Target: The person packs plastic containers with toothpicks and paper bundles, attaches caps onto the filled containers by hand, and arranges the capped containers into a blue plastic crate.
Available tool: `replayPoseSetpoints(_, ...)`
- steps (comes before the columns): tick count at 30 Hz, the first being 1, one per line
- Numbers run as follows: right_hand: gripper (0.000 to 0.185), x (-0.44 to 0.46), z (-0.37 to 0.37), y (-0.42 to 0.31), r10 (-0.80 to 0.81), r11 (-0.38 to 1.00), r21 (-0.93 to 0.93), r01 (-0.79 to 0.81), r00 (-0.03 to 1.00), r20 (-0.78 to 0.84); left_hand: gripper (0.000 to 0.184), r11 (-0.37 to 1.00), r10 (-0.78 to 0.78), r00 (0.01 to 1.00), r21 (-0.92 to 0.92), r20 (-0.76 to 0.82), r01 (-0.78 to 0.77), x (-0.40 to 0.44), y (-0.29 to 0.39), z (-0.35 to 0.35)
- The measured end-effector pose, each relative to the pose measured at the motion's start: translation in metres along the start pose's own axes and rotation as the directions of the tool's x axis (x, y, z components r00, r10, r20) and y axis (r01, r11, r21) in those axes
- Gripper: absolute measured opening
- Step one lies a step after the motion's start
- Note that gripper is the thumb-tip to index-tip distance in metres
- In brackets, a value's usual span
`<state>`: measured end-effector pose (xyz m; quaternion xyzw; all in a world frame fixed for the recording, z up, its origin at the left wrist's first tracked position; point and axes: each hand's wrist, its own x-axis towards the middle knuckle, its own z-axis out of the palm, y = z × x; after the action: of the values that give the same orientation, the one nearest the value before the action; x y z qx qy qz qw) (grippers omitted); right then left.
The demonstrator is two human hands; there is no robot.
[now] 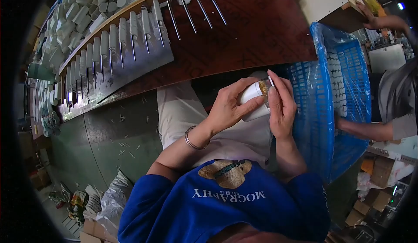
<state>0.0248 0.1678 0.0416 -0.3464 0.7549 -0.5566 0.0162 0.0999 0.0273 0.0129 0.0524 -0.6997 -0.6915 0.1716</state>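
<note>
Currently white container (251,93) right of frame centre, above the lap (226,139); left hand (228,103) grip wraps its body, right hand (282,109) fingers pinch the clear end. Uneven pressure could twist it loose, spilling yellow contents (263,87).

Upside-down lettering "MOGRAPHY" (228,198) with smaller "EST." and unclear digits on the blue shirt (191,214)

This is looking like a workshop: metal rods (173,19) are lying lined up on the counter (265,38), white parts (79,16) are lying heaped beyond it, and a co-worker's arm (370,130) is reaching over a blue crate (325,125) holding white pieces (336,84).
</note>
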Motion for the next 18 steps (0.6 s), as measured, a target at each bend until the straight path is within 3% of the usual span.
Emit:
replayPoseSetpoints(8, 0.035, -0.0022, -0.0008, 0.0024, -0.053, 0.998, -0.034, 0.055, 0.997, 0.064, 0.046, 0.999, -0.027, 0.999, 0.028, 0.033, 0.026, -0.0023, 0.0013, -0.0008)
replayPoseSetpoints(10, 0.035, -0.0022, -0.0006, 0.0046, -0.139, 0.986, -0.079, 0.144, 0.988, 0.065, 0.046, 0.999, -0.045, 0.998, -0.008, 0.04, 0.046, -0.0026, 0.0015, -0.0004)
replayPoseSetpoints(18, 0.035, -0.0043, 0.0005, 0.0032, -0.101, 0.992, -0.072, 0.106, 0.993, 0.068, 0.041, 0.999, -0.028, 0.997, 0.033, 0.076, 0.025, -0.005, -0.0023, -0.0033)
